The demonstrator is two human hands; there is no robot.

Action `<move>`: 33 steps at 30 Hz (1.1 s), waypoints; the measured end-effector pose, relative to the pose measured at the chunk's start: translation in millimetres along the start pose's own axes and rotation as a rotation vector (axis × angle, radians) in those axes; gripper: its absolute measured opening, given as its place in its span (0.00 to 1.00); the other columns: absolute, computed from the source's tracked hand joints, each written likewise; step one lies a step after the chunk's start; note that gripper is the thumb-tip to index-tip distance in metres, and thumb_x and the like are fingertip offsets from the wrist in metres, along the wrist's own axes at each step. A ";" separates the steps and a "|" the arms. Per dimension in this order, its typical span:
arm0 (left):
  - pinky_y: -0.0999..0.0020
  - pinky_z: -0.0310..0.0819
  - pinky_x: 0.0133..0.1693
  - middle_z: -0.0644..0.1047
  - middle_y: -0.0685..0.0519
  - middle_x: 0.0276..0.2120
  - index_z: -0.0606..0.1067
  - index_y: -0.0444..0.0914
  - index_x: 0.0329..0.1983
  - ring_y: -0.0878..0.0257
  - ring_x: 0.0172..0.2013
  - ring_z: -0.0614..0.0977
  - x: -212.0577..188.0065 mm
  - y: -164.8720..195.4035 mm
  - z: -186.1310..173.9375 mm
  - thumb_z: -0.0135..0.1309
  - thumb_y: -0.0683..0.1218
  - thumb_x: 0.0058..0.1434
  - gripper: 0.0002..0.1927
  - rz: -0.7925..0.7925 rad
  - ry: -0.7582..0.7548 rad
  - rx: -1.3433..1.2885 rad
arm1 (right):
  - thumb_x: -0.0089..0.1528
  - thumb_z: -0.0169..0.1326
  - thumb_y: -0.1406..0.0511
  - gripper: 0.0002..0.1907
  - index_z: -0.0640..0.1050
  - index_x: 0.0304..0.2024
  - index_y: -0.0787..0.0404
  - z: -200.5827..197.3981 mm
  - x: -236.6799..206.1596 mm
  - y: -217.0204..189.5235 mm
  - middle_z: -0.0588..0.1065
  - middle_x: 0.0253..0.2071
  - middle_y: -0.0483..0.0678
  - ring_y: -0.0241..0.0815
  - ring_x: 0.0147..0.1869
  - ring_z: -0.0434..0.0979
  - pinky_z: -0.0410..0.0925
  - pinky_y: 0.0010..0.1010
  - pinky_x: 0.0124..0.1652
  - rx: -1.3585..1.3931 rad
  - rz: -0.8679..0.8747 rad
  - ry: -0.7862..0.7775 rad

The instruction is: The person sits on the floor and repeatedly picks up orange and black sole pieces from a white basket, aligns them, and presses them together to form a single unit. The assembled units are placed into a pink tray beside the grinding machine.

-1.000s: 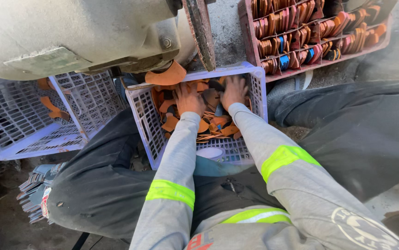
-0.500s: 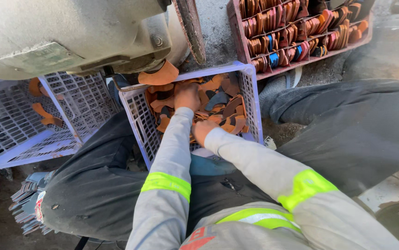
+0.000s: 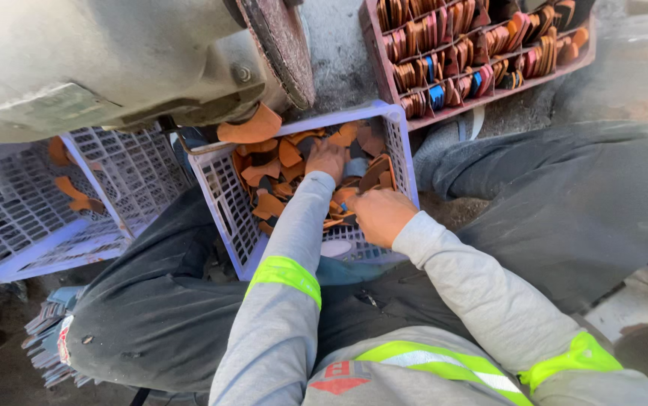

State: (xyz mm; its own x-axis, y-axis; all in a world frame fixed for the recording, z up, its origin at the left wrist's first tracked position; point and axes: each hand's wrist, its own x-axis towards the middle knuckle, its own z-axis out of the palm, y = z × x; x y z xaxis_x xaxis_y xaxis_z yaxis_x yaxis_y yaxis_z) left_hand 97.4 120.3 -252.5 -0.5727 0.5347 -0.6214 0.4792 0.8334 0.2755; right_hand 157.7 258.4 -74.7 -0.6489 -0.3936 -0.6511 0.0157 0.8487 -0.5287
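Both hands work inside the lilac plastic crate (image 3: 228, 197), long axis twelve-to-six. Left hand (image 3: 327, 159) fingers' state unclear; right hand (image 3: 379, 215) fingers clamped on brown leather pieces (image 3: 343, 213).

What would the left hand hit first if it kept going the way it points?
The left hand points up the crate, so it would likely first meet the brown leather pieces ahead of its fingers, then the far wall; depth is unclear.

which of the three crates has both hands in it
The middle pale crate, between the knees, full of loose brown leather pieces. The left crate is nearly bare; the dark red one holds upright rows.
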 end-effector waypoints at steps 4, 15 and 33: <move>0.50 0.80 0.47 0.78 0.37 0.48 0.78 0.33 0.51 0.43 0.47 0.82 3.3 -8.1 -9.2 0.55 0.43 0.63 0.15 -0.240 -0.315 -0.227 | 0.57 0.61 0.63 0.15 0.75 0.42 0.65 -30.9 4.1 14.2 0.78 0.32 0.61 0.65 0.40 0.79 0.71 0.53 0.40 0.244 -0.002 0.306; 0.65 0.81 0.48 0.84 0.47 0.41 0.71 0.31 0.44 0.59 0.42 0.86 -92.3 -52.1 -64.6 0.56 0.37 0.58 0.11 0.002 0.094 -1.644 | 0.73 0.50 0.70 0.11 0.69 0.57 0.66 -56.9 13.1 23.2 0.75 0.41 0.43 0.31 0.43 0.74 0.71 0.26 0.45 0.984 -0.181 0.554; 0.69 0.75 0.56 0.76 0.47 0.56 0.66 0.29 0.70 0.64 0.53 0.79 -187.3 56.3 -99.4 0.62 0.42 0.65 0.32 0.072 0.715 -1.620 | 0.75 0.34 0.58 0.26 0.68 0.69 0.67 -5.7 2.1 -50.7 0.70 0.58 0.49 0.39 0.64 0.69 0.61 0.30 0.65 1.218 -0.373 0.547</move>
State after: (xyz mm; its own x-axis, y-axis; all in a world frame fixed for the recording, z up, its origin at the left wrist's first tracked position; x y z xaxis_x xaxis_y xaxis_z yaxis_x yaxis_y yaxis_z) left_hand 165.5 81.0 -47.7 -0.9453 0.1546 -0.2873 -0.3088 -0.1394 0.9409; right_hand 151.3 216.5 -46.2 -0.9697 -0.0990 -0.2234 0.2405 -0.2262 -0.9439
